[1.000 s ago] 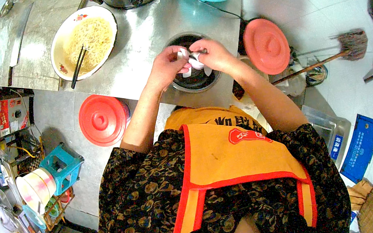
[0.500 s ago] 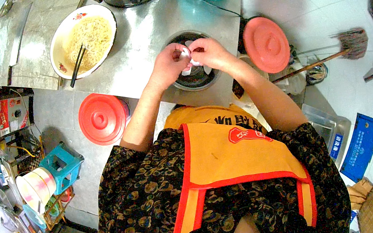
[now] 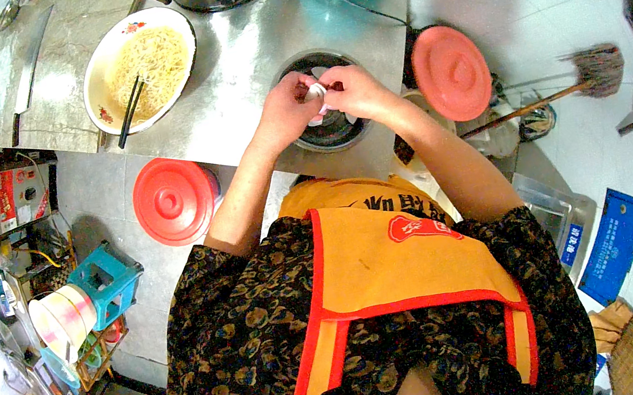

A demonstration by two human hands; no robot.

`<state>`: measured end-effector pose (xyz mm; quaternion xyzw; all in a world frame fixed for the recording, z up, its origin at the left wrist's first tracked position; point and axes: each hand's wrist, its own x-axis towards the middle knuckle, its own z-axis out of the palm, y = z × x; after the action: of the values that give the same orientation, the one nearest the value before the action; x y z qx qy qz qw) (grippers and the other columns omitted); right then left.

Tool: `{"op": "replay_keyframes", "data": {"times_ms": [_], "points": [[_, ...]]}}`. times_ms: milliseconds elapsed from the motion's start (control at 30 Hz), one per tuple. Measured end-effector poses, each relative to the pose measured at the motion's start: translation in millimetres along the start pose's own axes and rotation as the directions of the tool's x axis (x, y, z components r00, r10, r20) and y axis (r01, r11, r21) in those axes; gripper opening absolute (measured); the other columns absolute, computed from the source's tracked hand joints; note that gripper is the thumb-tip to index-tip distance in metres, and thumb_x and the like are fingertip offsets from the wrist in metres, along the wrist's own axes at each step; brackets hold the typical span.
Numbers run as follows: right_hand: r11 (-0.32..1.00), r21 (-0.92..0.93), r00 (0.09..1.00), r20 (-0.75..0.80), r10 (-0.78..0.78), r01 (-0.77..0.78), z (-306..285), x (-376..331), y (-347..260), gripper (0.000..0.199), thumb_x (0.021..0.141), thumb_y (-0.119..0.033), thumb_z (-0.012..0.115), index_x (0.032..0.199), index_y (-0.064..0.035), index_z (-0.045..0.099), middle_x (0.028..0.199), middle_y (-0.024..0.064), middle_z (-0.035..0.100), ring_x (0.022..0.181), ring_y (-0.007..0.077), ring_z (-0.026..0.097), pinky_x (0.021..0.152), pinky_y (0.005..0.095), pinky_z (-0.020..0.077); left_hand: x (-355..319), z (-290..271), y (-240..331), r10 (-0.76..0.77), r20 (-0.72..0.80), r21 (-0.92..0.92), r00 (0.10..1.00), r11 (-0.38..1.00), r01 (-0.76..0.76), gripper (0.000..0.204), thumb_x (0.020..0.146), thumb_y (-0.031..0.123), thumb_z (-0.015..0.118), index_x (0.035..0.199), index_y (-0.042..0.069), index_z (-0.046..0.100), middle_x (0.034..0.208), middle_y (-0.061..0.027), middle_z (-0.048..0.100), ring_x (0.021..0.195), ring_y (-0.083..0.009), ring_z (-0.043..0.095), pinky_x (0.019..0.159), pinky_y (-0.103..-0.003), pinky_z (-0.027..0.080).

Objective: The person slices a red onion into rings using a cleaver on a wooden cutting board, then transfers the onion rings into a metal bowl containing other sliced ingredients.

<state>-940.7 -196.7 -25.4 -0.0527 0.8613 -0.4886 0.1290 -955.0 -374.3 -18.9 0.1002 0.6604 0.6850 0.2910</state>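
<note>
A small white piece (image 3: 317, 92) is being pinched between the left hand (image 3: 286, 110) and right hand (image 3: 355, 91), right over the pot (image 3: 331, 129), the noodle bowl (image 3: 139, 68) lying well left.

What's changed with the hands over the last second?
Hardly anything. The left hand and right hand stay together over the round opening in the counter, working the same small white thing with slight finger shifts. The noodle bowl and red lids stay put.

Head view; straight down, close overhead
</note>
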Motion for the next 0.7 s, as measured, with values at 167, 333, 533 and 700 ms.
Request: {"op": "replay_keyframes", "data": {"times_ms": [167,333,533,700], "points": [[0.986,0.138,0.993,-0.052,0.105,-0.097,-6,-3,5,0.016,0.079,-0.003,0.057,0.093,-0.0022,0.064,0.076,0.0044,0.061,0.065,0.0135,0.057,0.061,0.0275,0.047,3,-8,0,-0.09,-0.008,0.023,0.996,0.996,0.09,0.017,0.086,0.003,0.058,0.101,-0.001,0.053,0.085,-0.0093,0.063,0.072,-0.0139,0.062,0.065,-0.026,0.053],[0.901,-0.336,0.877,-0.295,-0.379,0.276,-4,-6,10,0.02,0.081,-0.002,0.058,0.1,-0.0056,0.063,0.082,0.0041,0.061,0.07,0.0124,0.058,0.063,0.0257,0.0479,1,-11,-5,-0.042,-0.043,0.041,0.998,0.998,0.043,0.022,0.082,-0.002,0.057,0.104,-0.002,0.056,0.087,-0.0093,0.063,0.076,-0.0143,0.062,0.067,-0.025,0.051],[0.891,0.399,0.976,0.11,0.19,-0.219,1,-4,4,0.018,0.084,0.0,0.059,0.103,-0.0009,0.061,0.092,0.0074,0.063,0.08,0.0145,0.061,0.071,0.0274,0.0511,2,-6,-3,-0.147,-0.058,-0.084,0.987,0.986,0.142,0.024,0.081,-0.003,0.059,0.104,-0.004,0.059,0.091,-0.0089,0.065,0.079,-0.0141,0.062,0.071,-0.025,0.051],[0.85,0.494,0.983,0.096,0.157,-0.184,-1,-8,5,0.021,0.083,0.003,0.06,0.103,0.0017,0.059,0.095,0.0085,0.064,0.083,0.0159,0.062,0.073,0.0274,0.0517,1,0,2,-0.226,-0.075,-0.258,0.971,0.945,0.2,0.025,0.081,-0.001,0.061,0.106,-0.003,0.06,0.095,-0.0102,0.065,0.082,-0.016,0.063,0.075,-0.026,0.052]]}}
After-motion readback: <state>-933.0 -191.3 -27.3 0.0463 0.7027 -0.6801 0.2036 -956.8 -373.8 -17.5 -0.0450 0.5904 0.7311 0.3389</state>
